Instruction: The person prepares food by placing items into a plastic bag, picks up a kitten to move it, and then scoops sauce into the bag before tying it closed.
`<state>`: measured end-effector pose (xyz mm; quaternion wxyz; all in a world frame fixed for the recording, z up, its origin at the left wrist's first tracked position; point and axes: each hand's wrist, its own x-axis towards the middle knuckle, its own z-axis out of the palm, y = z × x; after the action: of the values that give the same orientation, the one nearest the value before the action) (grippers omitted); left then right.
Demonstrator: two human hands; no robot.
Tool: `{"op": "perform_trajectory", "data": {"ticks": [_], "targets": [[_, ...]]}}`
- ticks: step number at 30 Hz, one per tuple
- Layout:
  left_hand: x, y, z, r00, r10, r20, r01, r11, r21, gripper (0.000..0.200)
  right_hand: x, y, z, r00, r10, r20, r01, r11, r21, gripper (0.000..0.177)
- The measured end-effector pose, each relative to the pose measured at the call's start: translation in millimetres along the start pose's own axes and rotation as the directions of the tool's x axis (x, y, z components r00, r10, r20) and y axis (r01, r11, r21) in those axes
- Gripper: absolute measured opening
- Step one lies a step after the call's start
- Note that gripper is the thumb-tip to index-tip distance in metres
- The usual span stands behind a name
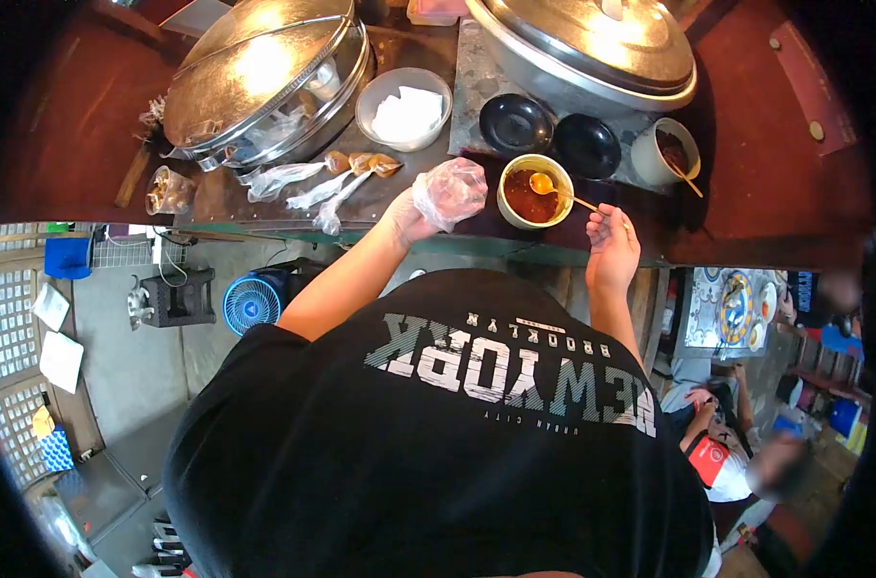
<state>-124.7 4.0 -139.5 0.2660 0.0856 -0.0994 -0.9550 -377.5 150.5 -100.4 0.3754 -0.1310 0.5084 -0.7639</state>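
My left hand [417,218] is over the table's near edge with a clear plastic bag [450,193] gathered about its fingers. The plastic partly hides how the fingers lie. My right hand [613,246] pinches the thin handle of a spoon [544,184]. The spoon's bowl, with orange-brown sauce in it, is over a pale yellow tub [507,214] of dark reddish-brown sauce. Left of the bag lie several knotted small plastic bags [361,166] of brown sauce.
Behind stand a lidded metal pot [640,91], a round glass-fronted steamer [255,77], a bowl [371,91] of white sheets and two black bowls [515,123]. A second sauce tub [650,159] is at right. People [713,453] sit behind at right. A blue fan [252,304] is below left.
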Motion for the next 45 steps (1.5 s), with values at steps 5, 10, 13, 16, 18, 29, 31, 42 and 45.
{"op": "perform_trajectory", "data": {"ticks": [5,10,13,16,18,29,31,42,45], "targets": [[-0.3,-2.6,-2.1,0.998,0.011,0.055,-0.011,1.000,-0.016,0.040,1.5,0.9,0.7,1.000,-0.010,0.005,0.010,1.000,-0.002,0.018],[-0.6,-1.7,2.4,0.998,0.012,-0.066,-0.012,1.000,0.001,0.047,-7.1,1.5,7.3,0.953,-0.145,0.267,0.247,0.883,-0.399,0.020],[-0.7,-3.0,6.2,0.998,0.022,-0.052,-0.021,1.000,0.023,0.048,-14.4,-0.1,18.8,0.882,-0.244,0.403,0.442,0.725,-0.528,0.019],[2.0,-2.2,0.7,0.998,0.059,0.003,-0.059,0.996,0.070,0.048,-16.3,-0.6,21.9,0.792,-0.299,0.532,0.596,0.570,-0.566,0.014],[3.1,-4.7,-4.4,0.997,0.072,0.010,-0.072,0.993,0.095,0.048,-19.0,-4.6,22.6,0.735,-0.318,0.599,0.674,0.447,-0.589,0.013],[-5.6,-6.8,-5.6,0.997,0.024,-0.067,-0.026,0.999,-0.041,0.043,-18.9,-6.9,21.9,0.718,-0.310,0.623,0.694,0.380,-0.611,0.010],[-6.9,-7.3,-2.8,0.999,0.031,-0.033,-0.032,0.999,-0.022,0.044,-21.2,-6.8,19.8,0.786,-0.255,0.564,0.610,0.469,-0.638,0.011],[-6.0,-20.2,-17.1,0.999,0.007,0.037,-0.005,0.998,-0.055,0.032,-25.6,-6.1,16.0,0.809,-0.241,0.536,0.567,0.558,-0.605,0.015],[-5.0,-23.0,-18.8,1.000,0.000,0.007,0.000,0.999,-0.041,0.036,-24.7,-6.3,16.1,0.806,-0.252,0.536,0.570,0.576,-0.587,0.015]]}}
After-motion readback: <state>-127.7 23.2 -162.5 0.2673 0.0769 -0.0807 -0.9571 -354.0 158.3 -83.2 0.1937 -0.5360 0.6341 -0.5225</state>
